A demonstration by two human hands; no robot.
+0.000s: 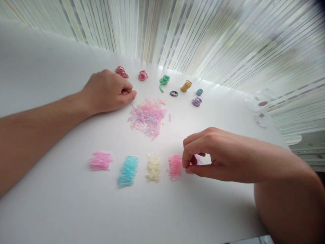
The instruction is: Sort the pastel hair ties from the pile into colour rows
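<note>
My left hand (111, 89) rests on the table as a closed fist, thumb along the curled fingers; nothing shows in it. Just right of it lies a loose pile of mixed pastel paper clips (148, 117), with one single paper clip (170, 117) apart. My right hand (208, 154) is closed in a pinch beside the pink clips (175, 167); whatever is between its fingertips is too small or hidden. To the left are cream clips (153, 167), blue clips (128, 171) and pinkish-lilac clips (101, 160). Some lilac clips (198, 159) are partly hidden behind my right hand.
Along the back lie red coils (122, 72), a pink coil (143, 75), a green coil (164, 80), a yellow roll (186, 86), a blue roll (199, 92), a purple coil (197, 101) and a beaded ring (174, 93). String curtains (152, 30) hang behind the white table (76, 210).
</note>
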